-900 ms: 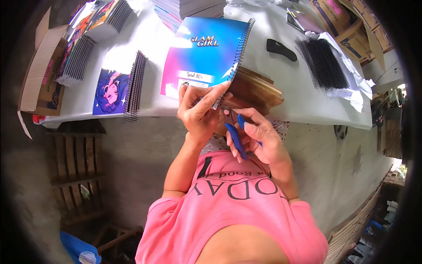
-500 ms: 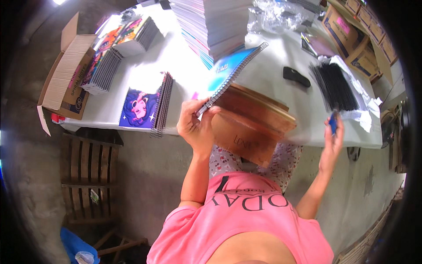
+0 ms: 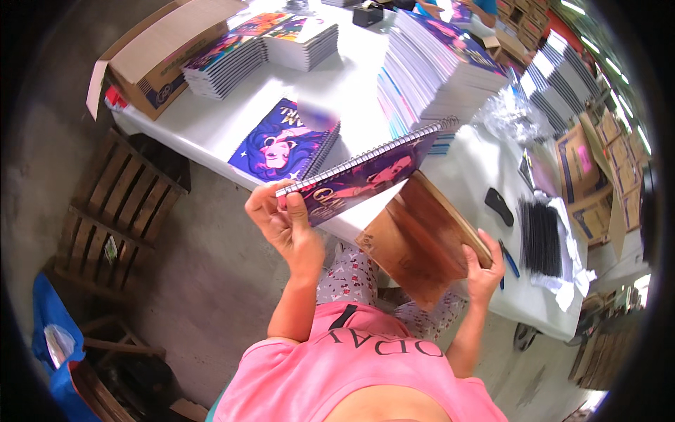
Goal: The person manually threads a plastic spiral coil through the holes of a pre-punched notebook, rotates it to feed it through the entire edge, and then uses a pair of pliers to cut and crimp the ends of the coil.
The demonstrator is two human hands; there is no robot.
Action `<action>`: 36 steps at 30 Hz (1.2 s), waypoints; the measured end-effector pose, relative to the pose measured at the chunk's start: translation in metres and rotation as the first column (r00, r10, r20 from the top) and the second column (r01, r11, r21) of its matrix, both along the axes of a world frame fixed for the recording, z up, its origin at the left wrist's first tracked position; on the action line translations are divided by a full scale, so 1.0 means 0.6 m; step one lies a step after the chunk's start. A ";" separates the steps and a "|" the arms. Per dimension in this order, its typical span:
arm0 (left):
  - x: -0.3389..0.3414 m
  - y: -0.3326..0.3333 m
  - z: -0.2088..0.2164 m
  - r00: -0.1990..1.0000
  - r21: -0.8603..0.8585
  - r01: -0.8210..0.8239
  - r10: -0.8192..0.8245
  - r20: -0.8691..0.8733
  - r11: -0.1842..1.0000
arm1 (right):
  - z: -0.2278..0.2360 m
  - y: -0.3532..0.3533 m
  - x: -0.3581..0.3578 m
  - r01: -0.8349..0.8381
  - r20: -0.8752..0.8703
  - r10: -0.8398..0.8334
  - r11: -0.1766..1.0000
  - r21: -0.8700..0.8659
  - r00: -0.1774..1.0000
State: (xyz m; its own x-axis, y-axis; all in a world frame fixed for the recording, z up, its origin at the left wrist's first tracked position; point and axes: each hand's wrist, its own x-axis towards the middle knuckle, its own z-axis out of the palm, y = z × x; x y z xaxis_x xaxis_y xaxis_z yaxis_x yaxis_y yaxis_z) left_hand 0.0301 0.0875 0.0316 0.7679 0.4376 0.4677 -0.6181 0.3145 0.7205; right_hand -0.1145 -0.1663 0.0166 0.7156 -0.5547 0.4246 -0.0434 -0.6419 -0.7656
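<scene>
My left hand (image 3: 285, 221) pinches one end of a spiral notebook (image 3: 373, 179), close to its wire coil. The notebook is tilted, its dark purple illustrated cover showing, and its far end reaches over toward a tall paper stack. Close by my right hand (image 3: 484, 271) is closed around the edge of a brown wooden stand (image 3: 415, 246), which sits at the table edge above my lap. Blue-handled pliers (image 3: 511, 259) lie on the table just right of that hand. Left of the held notebook, spiral notebooks (image 3: 278, 144) with purple covers lie on the white table.
A cardboard box (image 3: 158, 70) and notebook stacks (image 3: 302, 46) stand at left. The tall stack (image 3: 443, 77) rises behind the stand. At right are black coils (image 3: 540, 239), a black elongated object (image 3: 499, 206), clear plastic (image 3: 517, 116) and cartons (image 3: 583, 158). Another person's hands (image 3: 432, 10) show far back.
My right hand has put down the pliers and taken hold of the wooden stand. The held notebook has turned from its blue side to its purple cover. The view has swung round.
</scene>
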 end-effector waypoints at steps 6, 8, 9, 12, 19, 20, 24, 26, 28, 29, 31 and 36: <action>-0.007 0.073 0.020 0.997 -0.062 0.072 -0.073 -0.015 0.996 | 0.075 -0.019 0.062 0.255 0.177 -0.187 0.783 -0.567 0.966; -0.013 0.089 0.014 0.995 -0.073 0.102 -0.102 0.009 0.992 | 0.106 0.065 0.106 -0.030 0.437 0.107 0.984 -0.178 0.893; -0.017 0.091 0.017 0.993 -0.119 0.115 -0.115 0.012 0.986 | 0.114 0.099 0.127 -0.191 0.451 0.248 0.967 -0.168 0.857; -0.008 0.102 0.011 0.988 -0.286 0.146 -0.155 -0.007 0.947 | 0.102 0.151 0.187 -0.500 0.241 0.547 0.835 -0.230 0.802; 0.121 0.161 0.003 0.992 0.000 -0.093 0.092 -0.089 0.996 | 0.104 0.211 0.436 -0.487 0.208 0.510 0.860 -0.155 0.835; 0.146 0.167 0.005 0.986 0.080 -0.128 0.135 -0.096 0.989 | 0.105 0.219 0.462 -0.532 0.168 0.532 0.845 -0.051 0.830; 0.210 0.186 -0.039 0.942 0.337 -0.128 0.221 -0.252 0.933 | 0.057 0.223 0.537 -0.517 -0.053 0.514 0.855 -0.051 0.856; 0.227 0.201 -0.089 0.828 0.729 -0.157 0.491 -0.270 0.666 | 0.022 0.225 0.554 -0.483 -0.322 0.427 0.868 -0.116 0.845; 0.229 0.189 -0.115 0.852 0.722 -0.156 0.462 -0.248 0.674 | -0.039 0.218 0.565 -0.484 -0.217 0.434 0.804 -0.344 0.875; 0.233 0.186 -0.117 0.876 0.603 -0.175 0.402 -0.265 0.778 | -0.055 0.228 0.561 -0.478 -0.068 0.473 0.871 -0.116 0.879; 0.225 0.171 -0.115 0.919 0.327 -0.169 0.268 -0.288 0.930 | -0.067 0.239 0.571 -0.365 0.029 0.364 0.930 0.047 0.931; 0.255 0.154 -0.107 0.895 0.158 -0.218 0.261 -0.361 0.963 | -0.091 0.242 0.591 -0.351 0.181 0.308 0.696 0.627 0.934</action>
State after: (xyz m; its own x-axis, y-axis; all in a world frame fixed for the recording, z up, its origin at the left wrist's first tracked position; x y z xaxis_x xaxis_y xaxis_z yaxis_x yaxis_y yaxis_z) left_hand 0.1832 0.1799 -0.0326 0.7742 0.5928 0.2217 -0.3411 0.0958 0.9351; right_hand 0.2403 -0.0211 -0.0381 0.8915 -0.4411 0.1037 0.1335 0.0369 -0.9904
